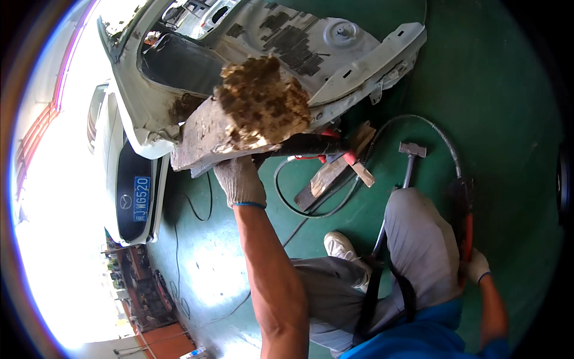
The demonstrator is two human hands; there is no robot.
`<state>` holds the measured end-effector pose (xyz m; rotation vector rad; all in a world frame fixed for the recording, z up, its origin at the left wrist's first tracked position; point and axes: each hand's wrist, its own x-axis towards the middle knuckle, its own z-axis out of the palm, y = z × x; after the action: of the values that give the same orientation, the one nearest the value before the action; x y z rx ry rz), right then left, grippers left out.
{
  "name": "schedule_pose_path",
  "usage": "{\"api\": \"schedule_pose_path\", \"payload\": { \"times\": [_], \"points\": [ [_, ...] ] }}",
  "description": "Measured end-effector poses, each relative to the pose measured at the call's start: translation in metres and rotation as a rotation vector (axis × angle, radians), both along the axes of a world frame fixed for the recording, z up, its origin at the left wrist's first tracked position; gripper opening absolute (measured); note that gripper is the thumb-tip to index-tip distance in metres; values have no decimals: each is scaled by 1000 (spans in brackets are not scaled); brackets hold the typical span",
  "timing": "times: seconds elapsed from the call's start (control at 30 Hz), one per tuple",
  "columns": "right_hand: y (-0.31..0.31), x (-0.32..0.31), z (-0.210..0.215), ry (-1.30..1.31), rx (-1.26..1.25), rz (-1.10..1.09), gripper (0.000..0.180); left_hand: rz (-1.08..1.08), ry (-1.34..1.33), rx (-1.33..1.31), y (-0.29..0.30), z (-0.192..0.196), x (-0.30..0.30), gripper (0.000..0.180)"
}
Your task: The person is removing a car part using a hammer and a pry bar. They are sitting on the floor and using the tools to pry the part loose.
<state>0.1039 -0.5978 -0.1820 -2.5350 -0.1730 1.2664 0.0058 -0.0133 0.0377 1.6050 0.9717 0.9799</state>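
A rough wooden block point(206, 128), its broken end crumbly and brown, is set against the white car body shell point(382, 57). My left hand point(238, 178), in a white knit glove, is at the block's lower edge and seems to grip it; the block hides its fingertips. Beside that hand, a black tube point(311, 145) with red fittings runs from under the block to the right. Low on the right, my gloved right hand point(475, 266) is closed round the red handle point(467, 236) of what looks like a hydraulic hand pump. A hose point(442, 134) leads from the pump toward the tube.
Wood pieces point(329, 176) lie on the green floor point(496, 119) under the tube. A sledgehammer point(412, 149) is by my knee. Hose loops and cables point(209, 206) cross the floor. A white car point(134, 179) stands at the left, near a cluttered workbench point(140, 281).
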Motion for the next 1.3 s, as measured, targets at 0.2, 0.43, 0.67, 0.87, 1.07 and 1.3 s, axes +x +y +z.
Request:
{"api": "schedule_pose_path", "payload": {
  "times": [0.2,0.43,0.67,0.87,1.07,1.3],
  "points": [
    [-6,4,27,154,237,-166,50,44,-28,-69,-11,5,3,44],
    [-4,27,101,429,571,-550,49,-28,33,-66,1,2,-5,51],
    [-30,-8,-16,312,281,-306,44,-43,65,37,3,-2,-12,49],
    [8,35,133,344,333,-502,49,-6,15,-32,-6,3,-1,48],
    [-52,-16,-26,175,408,-352,51,-45,-23,-17,3,-3,-5,39],
    [-15,19,68,428,431,-318,50,-82,264,434,29,-31,-28,54]
  ]
}}
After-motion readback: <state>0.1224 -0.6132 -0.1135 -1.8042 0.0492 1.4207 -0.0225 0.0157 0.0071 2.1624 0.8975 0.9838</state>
